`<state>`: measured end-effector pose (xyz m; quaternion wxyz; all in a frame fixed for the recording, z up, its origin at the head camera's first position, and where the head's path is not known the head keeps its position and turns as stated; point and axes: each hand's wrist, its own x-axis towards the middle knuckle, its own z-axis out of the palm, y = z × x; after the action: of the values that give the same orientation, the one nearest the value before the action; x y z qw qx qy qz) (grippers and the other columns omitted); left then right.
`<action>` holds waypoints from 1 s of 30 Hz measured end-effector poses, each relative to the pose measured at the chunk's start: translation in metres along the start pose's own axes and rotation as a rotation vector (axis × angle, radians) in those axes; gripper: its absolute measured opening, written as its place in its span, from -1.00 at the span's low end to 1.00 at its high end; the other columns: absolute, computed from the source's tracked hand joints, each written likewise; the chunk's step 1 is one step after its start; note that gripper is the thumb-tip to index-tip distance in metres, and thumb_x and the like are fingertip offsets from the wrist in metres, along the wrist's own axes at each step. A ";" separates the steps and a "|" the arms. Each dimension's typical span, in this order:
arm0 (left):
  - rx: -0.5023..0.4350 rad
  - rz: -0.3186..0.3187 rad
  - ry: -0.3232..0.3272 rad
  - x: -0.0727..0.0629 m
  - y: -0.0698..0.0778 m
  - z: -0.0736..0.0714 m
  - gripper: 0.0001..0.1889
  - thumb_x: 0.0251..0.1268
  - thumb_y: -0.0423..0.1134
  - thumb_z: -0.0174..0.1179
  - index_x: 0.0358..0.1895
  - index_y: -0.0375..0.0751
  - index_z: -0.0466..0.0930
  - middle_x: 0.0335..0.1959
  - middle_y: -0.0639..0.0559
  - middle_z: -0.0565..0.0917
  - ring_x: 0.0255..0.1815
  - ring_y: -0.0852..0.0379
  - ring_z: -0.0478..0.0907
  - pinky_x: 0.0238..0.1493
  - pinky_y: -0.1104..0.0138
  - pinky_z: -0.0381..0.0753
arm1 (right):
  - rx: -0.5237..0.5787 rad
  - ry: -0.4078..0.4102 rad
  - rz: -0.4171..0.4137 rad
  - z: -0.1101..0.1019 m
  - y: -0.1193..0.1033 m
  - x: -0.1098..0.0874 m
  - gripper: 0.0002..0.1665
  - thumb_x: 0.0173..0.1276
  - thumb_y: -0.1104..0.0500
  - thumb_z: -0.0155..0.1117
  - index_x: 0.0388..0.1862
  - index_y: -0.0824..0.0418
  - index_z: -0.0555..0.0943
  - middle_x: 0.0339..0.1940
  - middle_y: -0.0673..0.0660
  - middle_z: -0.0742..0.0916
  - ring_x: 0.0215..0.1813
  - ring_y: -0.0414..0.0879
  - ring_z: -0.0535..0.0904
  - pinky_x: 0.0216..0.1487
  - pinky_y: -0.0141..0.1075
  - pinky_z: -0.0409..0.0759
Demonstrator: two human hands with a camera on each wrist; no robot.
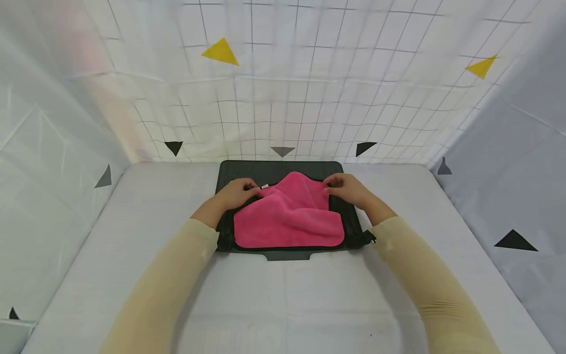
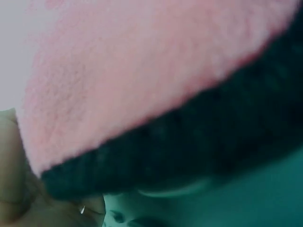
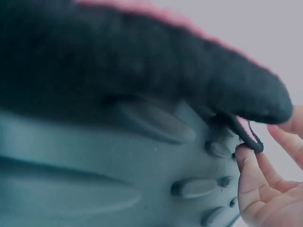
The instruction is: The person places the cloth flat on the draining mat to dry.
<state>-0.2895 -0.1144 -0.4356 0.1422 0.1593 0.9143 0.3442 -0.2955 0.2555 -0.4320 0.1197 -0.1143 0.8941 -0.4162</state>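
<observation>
A pink plush towel [image 1: 287, 226] with a black border lies rumpled over a dark tray [image 1: 278, 169], its middle bunched up and its near edge spread flat. My left hand [image 1: 239, 192] pinches the towel's far left part, beside a small white tag [image 1: 264, 187]. Across from it, my right hand [image 1: 349, 190] holds the far right edge between thumb and fingers. In the left wrist view the pink pile and black border [image 2: 156, 146] fill most of the picture, hiding much of the hand. Fingers [image 3: 251, 175] meet a small black-edged fold in the right wrist view.
Raised oval bumps [image 3: 196, 187] cover the tray's surface. A black bunched end [image 1: 364, 238] sticks out past the tray's near right corner. The tray sits on a white table [image 1: 283, 305], against a white grid-lined back sheet [image 1: 283, 113], with grey-white sheets at both sides.
</observation>
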 end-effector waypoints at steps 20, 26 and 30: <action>-0.143 0.031 0.022 -0.001 0.001 -0.004 -0.73 0.45 -0.06 0.21 0.03 -0.13 0.70 0.07 -0.04 0.64 0.16 0.00 0.49 0.18 0.11 0.52 | 0.102 0.014 0.000 -0.005 -0.003 -0.002 -0.57 0.45 0.11 0.32 0.21 0.28 0.61 0.13 0.25 0.68 -0.01 0.10 0.63 0.02 -0.12 0.63; -0.174 0.029 0.147 -0.002 0.000 -0.012 -0.76 0.39 -0.10 0.29 -0.04 -0.16 0.69 0.00 -0.07 0.65 0.04 -0.01 0.53 0.06 0.15 0.57 | 0.093 0.075 -0.003 -0.015 -0.006 -0.004 -0.58 0.39 0.12 0.38 0.19 0.18 0.64 0.15 0.17 0.66 -0.05 0.01 0.64 -0.04 -0.13 0.62; -0.170 0.019 0.203 -0.006 0.003 -0.023 -0.77 0.38 -0.11 0.29 -0.05 -0.17 0.66 0.02 -0.08 0.63 0.03 -0.02 0.52 0.06 0.12 0.53 | 0.087 0.078 -0.024 -0.023 -0.012 -0.007 -0.57 0.40 0.17 0.37 0.22 0.20 0.63 0.28 0.17 0.59 0.01 0.01 0.65 -0.01 -0.18 0.60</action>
<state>-0.2916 -0.1284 -0.4165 0.0586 0.1198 0.8899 0.4361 -0.2950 0.2666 -0.4070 0.0846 -0.1035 0.8776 -0.4603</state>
